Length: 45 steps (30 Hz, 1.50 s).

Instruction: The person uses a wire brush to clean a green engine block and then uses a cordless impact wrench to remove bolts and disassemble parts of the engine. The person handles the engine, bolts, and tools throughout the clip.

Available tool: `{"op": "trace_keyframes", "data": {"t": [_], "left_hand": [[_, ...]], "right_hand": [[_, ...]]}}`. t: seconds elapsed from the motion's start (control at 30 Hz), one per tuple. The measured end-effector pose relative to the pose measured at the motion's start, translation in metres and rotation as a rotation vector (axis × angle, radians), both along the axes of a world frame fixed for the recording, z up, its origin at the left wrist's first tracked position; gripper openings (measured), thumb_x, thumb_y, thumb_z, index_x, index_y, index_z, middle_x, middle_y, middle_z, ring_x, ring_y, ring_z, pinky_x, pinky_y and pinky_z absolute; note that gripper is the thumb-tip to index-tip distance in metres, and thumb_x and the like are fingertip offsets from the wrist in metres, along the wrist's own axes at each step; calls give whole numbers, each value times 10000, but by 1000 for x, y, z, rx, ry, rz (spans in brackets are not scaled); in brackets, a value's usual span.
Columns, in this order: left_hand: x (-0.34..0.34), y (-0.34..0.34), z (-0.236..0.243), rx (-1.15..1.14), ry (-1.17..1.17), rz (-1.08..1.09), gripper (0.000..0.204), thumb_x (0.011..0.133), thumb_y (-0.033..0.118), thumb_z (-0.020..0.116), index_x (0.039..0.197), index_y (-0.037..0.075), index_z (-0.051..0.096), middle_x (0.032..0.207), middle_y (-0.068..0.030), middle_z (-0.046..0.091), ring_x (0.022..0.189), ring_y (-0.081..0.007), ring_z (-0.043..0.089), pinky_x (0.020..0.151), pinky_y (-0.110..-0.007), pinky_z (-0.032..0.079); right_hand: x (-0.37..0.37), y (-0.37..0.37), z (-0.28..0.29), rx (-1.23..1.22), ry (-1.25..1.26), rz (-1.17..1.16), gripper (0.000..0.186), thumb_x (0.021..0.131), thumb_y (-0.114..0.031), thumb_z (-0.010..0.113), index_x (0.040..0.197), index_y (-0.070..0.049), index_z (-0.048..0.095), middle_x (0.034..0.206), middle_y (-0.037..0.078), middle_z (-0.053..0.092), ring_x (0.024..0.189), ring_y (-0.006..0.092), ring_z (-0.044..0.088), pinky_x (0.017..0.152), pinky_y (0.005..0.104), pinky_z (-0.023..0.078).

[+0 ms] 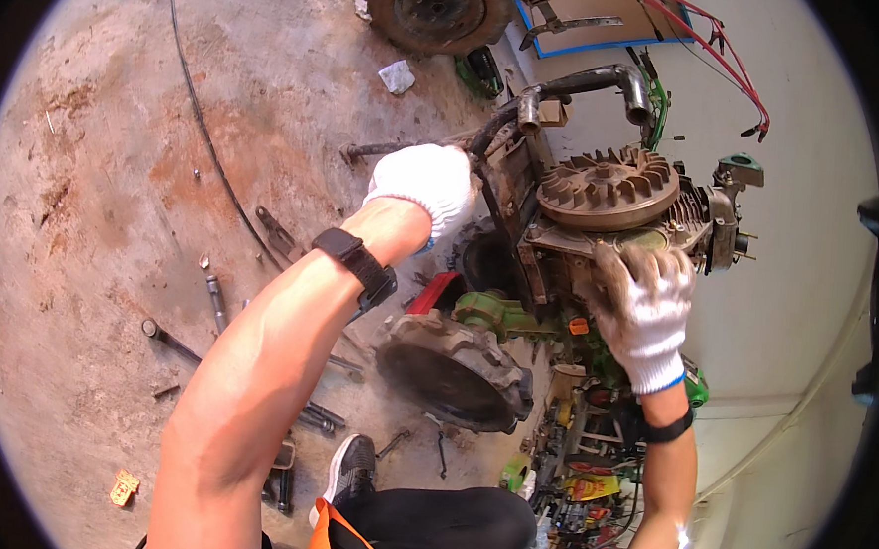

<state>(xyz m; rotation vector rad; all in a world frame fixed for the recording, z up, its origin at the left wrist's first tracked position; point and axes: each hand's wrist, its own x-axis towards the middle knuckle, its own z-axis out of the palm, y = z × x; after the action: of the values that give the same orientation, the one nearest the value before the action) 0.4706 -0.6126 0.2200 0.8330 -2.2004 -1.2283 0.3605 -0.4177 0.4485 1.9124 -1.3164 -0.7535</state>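
A dirty small engine (pixel 696 213) with a finned flywheel (pixel 608 189) is mounted on a metal frame (pixel 509 174). My left hand (pixel 419 189), in a white knit glove, is closed in a fist at the left side of this frame. Its fingers are turned away, so what they grip is hidden. Just below the flywheel, my right hand (pixel 647 300), in a soiled white glove, has its bent fingers around the engine's lower edge. A bent pipe handle (pixel 579 83) rises from the frame above the engine.
A lugged tyre (pixel 454 370) stands beneath the frame, and another wheel (pixel 438 11) lies at the top. Ratchet handles (pixel 173 340) and other tools lie on the concrete floor at left, near a black cable (pixel 204 128). Cluttered parts (pixel 588 481) line the white wall (pixel 785 322).
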Motion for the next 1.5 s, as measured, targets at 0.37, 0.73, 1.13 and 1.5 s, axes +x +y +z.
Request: {"op": "trace_keyframes", "data": {"t": [0.37,0.73,1.13,1.5], "left_hand": [[3,-11,-3,150,96,-154,383,956,205,560,1164,-11,798,1167,-288,771,1079,-449,766,934,-495,611],[2,-8,-10,195,188,-121,348,990,202,559,1143,10,806,1121,-255,792,1036,-426,781,888,-494,623],[16,-17,-15,197,255,-280,248,895,110,674,1068,-1,813,1046,-265,782,936,-449,774,823,-485,621],[18,-8,-22,217,311,-249,294,885,155,753,1149,54,833,1140,-195,809,1002,-380,796,868,-484,641]], "right_hand": [[-32,-35,2,225,164,-183,391,794,-340,858,1121,-158,742,1051,45,641,1009,299,623,862,462,506],[-24,-42,1,231,148,-136,332,822,-294,889,1085,-133,769,1068,53,722,988,300,678,859,458,529],[-33,-39,2,243,213,-44,353,795,-303,902,1110,-189,792,1084,25,721,1012,285,684,884,461,540],[-33,-39,3,244,250,-98,339,803,-281,918,1109,-183,808,1104,14,748,1015,267,689,911,435,557]]}}
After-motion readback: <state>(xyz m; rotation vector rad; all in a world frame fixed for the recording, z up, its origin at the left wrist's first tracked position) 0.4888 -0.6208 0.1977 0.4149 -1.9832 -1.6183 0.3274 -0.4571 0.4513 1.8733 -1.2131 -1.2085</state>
